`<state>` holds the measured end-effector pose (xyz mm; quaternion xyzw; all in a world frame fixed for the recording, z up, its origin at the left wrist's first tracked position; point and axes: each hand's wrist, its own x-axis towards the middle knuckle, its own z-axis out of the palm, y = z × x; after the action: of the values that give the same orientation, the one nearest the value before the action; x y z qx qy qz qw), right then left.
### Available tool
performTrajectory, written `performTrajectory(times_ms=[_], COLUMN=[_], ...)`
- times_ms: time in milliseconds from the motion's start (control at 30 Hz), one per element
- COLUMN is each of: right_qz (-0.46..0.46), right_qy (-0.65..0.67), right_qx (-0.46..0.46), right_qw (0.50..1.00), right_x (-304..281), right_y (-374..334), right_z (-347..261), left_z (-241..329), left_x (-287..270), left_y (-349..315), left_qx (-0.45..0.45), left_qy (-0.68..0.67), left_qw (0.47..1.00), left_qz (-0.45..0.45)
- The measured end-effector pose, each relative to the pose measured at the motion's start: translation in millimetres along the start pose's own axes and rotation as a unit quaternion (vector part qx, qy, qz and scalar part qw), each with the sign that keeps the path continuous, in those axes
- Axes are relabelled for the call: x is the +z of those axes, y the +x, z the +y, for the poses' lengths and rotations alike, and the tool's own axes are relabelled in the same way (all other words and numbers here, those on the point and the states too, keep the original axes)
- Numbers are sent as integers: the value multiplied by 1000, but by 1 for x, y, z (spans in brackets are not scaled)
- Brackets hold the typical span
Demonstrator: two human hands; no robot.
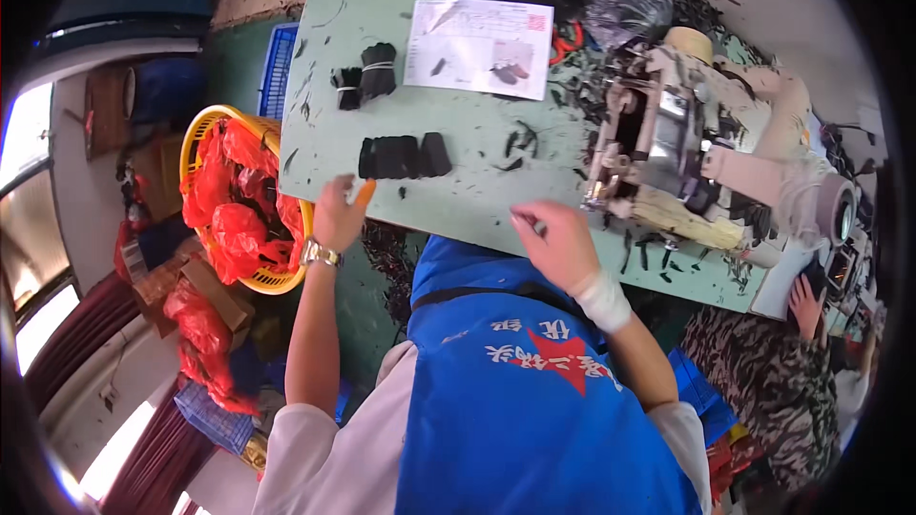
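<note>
My left hand (339, 219), a watch on its wrist and an orange cover (364, 194) on one digit, is at the table's near left edge. Its fingers and thumb are apart and nothing shows between them. Just beyond it, several black fabric pieces (396, 157) lie in a side-by-side row on the pale green table (477, 200). My right hand (558, 246), its wrist wrapped in white, is over the near edge with the fingers pinched together. Something small and dark (540, 227) shows at those fingers, too small to name.
A sewing machine (668, 143) stands at right. Farther back are a printed sheet (477, 48), tied black bundles (378, 70) and red-handled scissors (567, 42). Black scraps (520, 141) litter the table. A yellow basket (277, 281) of red bags stands left; another person's hand (806, 305) is far right.
</note>
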<state>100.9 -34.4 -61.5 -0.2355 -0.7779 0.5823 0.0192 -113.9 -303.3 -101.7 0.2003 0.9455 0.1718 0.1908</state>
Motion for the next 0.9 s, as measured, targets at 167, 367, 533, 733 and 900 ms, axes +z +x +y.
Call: performTrajectory(times_ms=[167,367,533,733,900], right_qz=[23,18,64,94,81], right_qy=[-193,-235,-261,-216,-397], right_qx=[-42,57,77,49,1], right_qw=[980,970,960,971,914], right_x=[101,154,166,167,153], right_y=[78,102,100,94,73], right_z=[9,-12,-19,-40,-74], left_z=[-25,27,26,37,67], left_x=[23,33,43,49,24], left_y=[54,56,59,53,41], left_qx=[-25,-127,-158,-95,-174], left_qy=[-113,-469,-506,-622,-660], left_qw=[993,865,821,722,692], left_qz=[38,-126,-210,-288,-237])
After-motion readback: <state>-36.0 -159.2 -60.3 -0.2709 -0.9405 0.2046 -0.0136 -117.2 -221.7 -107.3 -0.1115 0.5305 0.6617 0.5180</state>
